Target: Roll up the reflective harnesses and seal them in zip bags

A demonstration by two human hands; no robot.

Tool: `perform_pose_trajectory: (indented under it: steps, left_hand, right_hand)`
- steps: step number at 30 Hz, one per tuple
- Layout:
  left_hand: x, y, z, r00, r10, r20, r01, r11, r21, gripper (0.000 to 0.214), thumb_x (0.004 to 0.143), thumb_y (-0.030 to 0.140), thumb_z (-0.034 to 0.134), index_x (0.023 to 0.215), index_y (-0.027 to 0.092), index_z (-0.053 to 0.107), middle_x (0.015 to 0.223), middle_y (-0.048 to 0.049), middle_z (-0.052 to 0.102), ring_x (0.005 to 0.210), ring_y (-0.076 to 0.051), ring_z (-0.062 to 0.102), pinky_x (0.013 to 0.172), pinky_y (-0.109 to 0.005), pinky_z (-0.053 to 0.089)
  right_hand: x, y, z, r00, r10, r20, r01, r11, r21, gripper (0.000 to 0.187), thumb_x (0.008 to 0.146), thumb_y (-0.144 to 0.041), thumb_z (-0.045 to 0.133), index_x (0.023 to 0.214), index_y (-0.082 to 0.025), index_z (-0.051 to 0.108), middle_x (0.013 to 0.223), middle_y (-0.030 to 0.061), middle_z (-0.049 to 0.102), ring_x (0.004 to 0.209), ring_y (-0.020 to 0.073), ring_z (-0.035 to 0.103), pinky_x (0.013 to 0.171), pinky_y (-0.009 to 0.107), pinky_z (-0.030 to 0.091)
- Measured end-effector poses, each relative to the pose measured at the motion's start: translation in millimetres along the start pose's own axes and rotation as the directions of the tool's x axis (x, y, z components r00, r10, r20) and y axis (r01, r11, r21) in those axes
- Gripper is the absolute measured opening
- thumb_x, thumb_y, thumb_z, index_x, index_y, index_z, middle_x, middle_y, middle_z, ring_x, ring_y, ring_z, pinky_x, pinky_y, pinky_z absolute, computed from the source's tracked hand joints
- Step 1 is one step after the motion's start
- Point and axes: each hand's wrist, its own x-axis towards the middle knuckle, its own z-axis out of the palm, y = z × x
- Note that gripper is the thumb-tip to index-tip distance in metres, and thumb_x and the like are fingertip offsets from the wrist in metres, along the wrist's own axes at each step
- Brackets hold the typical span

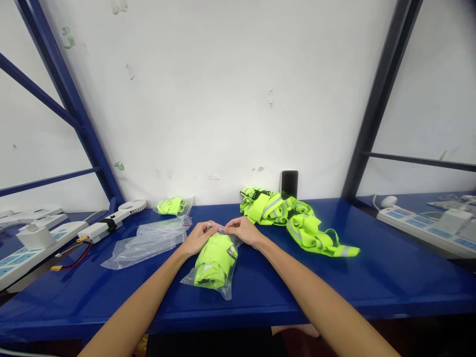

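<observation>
Far left, a white fan (133, 207) is seen. Flat clear bags (148, 243) are laid nearer, left of the left hand (199, 239). Centre-near on the blue table (267, 292), a yellow-green bundle (215, 260) is enclosed in a plastic pouch (227, 288); its far edge is pinched by left and right hand (243, 230). Far right, reflective strapping (305, 230) is heaped.
</observation>
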Motion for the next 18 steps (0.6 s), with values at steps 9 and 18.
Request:
perform_pose_trajectory:
  steps: [9,18]
  left_hand:
    - [0.5,2.7,1.5,0.996,-0.087,-0.020,0.085,0.994,-0.074,0.035,0.082,0.047,0.061,0.087,0.014,0.070,0.081,-0.0044,0.067,0.071,-0.015,0.058,0.064,-0.025,0.043]
    - [0.2,3.5,2.6,0.954,-0.245,-0.171,0.188,0.938,-0.291,0.037,0.073,0.051,0.067,0.082,0.016,0.059,0.075,-0.0004,0.064,0.061,-0.012,0.057,0.051,-0.019,0.040]
  right_hand:
    - [2.8,0.5,1.6,0.996,-0.083,0.014,0.084,0.992,-0.094,0.018,0.072,-0.030,0.066,0.071,-0.013,0.067,0.060,-0.0003,0.060,0.055,0.0099,0.046,0.053,0.022,0.034]
    - [0.1,-1.2,-3.3,0.999,-0.047,0.013,0.048,0.996,-0.074,0.018,0.073,-0.031,0.066,0.075,-0.013,0.068,0.065,0.0016,0.064,0.057,0.0109,0.050,0.055,0.022,0.037]
